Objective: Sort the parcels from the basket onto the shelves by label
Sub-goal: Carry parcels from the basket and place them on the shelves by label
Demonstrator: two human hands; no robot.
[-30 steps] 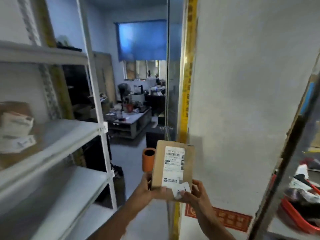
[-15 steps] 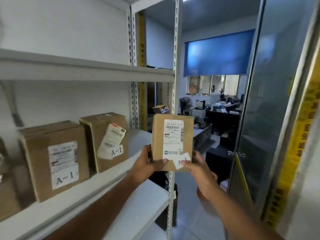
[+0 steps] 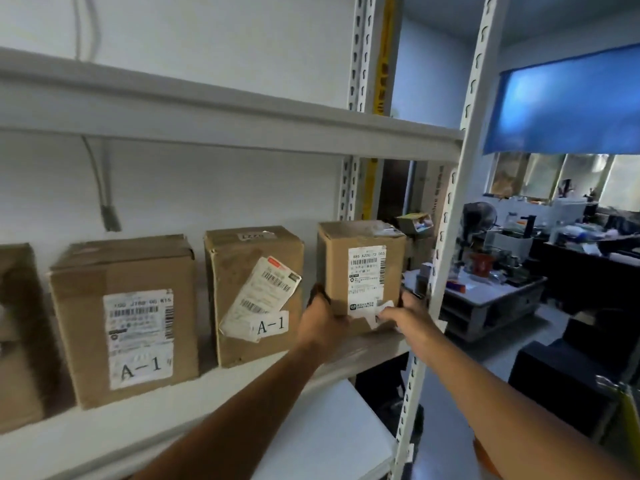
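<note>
A small brown parcel (image 3: 360,268) with a white barcode label stands upright at the right end of the middle shelf (image 3: 194,403). My left hand (image 3: 320,320) grips its lower left corner and my right hand (image 3: 405,315) holds its lower right corner, covering part of a small white tag. To its left stand two larger cardboard parcels marked A-1: one close by (image 3: 252,292) and one further left (image 3: 128,317). Whether the small parcel rests fully on the shelf is hard to tell.
White shelf uprights (image 3: 446,271) frame the right end. An upper shelf board (image 3: 225,123) runs overhead and a lower shelf (image 3: 325,441) lies below. Another box (image 3: 17,334) is cut off at the left edge. An office with desks (image 3: 491,296) lies beyond.
The view swung left from the doorway to the shelf. Both hands carried the small parcel forward and onto the right end of the middle shelf, beside the A-1 boxes.
</note>
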